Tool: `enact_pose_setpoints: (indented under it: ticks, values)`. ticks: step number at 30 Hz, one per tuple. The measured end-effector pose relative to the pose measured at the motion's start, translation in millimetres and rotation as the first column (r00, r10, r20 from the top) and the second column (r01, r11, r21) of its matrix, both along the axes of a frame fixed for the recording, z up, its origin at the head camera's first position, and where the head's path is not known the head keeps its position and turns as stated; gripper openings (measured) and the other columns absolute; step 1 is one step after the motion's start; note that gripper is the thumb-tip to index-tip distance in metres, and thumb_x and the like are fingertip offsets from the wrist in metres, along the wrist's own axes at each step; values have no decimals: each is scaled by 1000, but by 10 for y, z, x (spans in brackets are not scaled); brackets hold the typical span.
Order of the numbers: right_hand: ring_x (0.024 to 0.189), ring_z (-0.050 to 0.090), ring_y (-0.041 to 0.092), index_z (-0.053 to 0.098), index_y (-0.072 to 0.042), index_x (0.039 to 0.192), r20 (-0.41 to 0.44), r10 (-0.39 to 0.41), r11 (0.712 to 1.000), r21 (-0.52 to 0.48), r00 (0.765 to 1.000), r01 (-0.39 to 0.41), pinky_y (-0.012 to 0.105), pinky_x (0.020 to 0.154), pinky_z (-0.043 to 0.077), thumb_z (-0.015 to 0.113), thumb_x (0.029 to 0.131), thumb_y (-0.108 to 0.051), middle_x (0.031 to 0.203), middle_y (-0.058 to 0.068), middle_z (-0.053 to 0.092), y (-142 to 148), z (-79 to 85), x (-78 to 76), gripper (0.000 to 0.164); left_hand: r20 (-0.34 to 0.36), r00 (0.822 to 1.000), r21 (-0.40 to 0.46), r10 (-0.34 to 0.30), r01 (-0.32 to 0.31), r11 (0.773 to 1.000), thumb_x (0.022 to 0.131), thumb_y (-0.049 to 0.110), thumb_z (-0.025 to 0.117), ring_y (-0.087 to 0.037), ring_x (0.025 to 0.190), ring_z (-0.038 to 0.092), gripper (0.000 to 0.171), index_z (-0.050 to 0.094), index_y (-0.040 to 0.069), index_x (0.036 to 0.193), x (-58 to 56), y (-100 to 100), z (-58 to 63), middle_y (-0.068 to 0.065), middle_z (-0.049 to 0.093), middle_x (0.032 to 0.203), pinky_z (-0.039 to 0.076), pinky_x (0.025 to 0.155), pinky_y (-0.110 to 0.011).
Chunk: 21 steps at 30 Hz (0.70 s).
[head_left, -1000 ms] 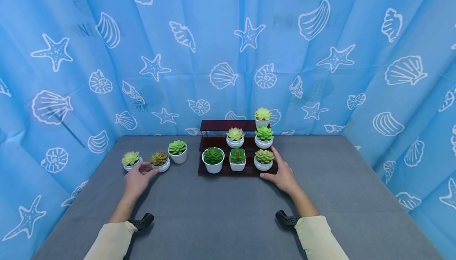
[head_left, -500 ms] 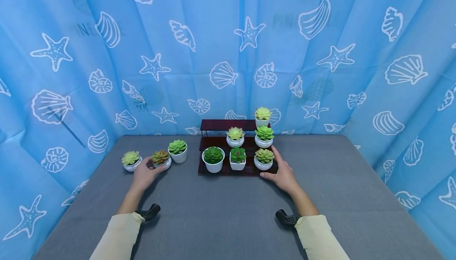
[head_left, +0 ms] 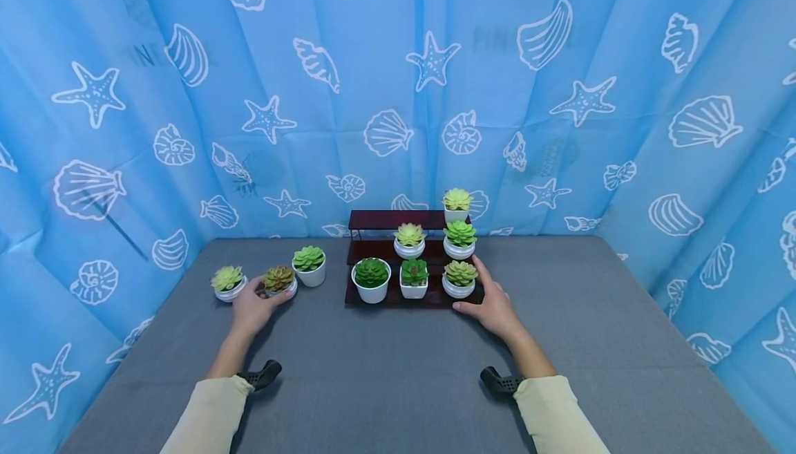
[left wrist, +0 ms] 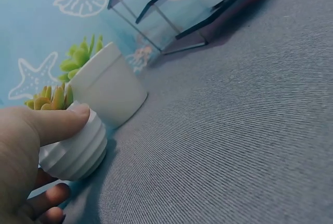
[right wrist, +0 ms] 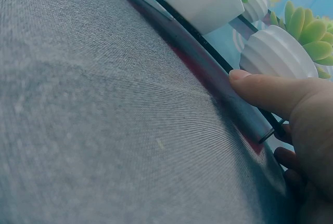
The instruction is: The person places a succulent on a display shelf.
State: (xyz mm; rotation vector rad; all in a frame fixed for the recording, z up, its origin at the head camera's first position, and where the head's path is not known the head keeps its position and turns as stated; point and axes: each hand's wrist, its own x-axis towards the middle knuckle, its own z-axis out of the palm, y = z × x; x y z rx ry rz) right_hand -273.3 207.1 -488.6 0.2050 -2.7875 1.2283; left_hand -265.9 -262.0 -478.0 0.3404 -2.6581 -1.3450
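Three tiers make up the dark red rack (head_left: 392, 220); a jolt there could topple its potted plants (head_left: 414, 280). At the rack's right end, the right hand (head_left: 494, 310) grips its corner, thumb on the front edge. Left of the rack, the left hand's (head_left: 251, 310) thumb and fingers pinch. Nearer the rack, the taller white pot (left wrist: 109, 86) might tip if that pinched small ribbed pot (left wrist: 78, 151), just left of it, swings rackward.

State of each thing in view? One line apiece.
Reddish succulent: pinched by left hand
Shelf: standing, right end held by right hand
Six shelf plants: upright
Pale-green succulent, far left: upright on table
Green succulent, beside reddish one: upright on table
Curtain: hanging
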Motion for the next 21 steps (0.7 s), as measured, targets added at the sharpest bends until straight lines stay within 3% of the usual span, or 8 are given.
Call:
enact_pose_setpoints:
  ticks: [7, 12, 21]
  values:
    - [132, 35, 46, 11, -20, 157, 8, 1, 1000, 7, 1000, -1, 66, 104, 23, 82, 80, -28, 145, 24, 42, -3, 2, -2, 105, -13, 1000, 11, 10, -10, 1000, 82, 41, 77, -39, 119, 49, 78, 44, -1, 140, 82, 5, 68, -26, 49, 134, 43, 94, -52]
    - [132, 34, 46, 11, -21, 157, 10, 1, 1000, -2, 1000, -1, 66, 104, 23, 81, 80, -27, 145, 24, 42, -6, 10, 6, 105, -25, 999, 37, -24, 25, 999, 83, 43, 76, -38, 121, 48, 82, 41, 0, 144, 123, 44, 187, -25, 48, 136, 43, 93, -52]
    - [132, 34, 46, 10, -21, 157, 15, -2, 1000, 7, 1000, 2, 67, 103, 24, 81, 80, -27, 145, 25, 41, -14, 27, 16, 105, -86, 992, 57, -91, 96, 994, 81, 47, 77, -35, 118, 51, 84, 43, 2, 144, 79, 176, 393, -22, 51, 134, 45, 91, -48]
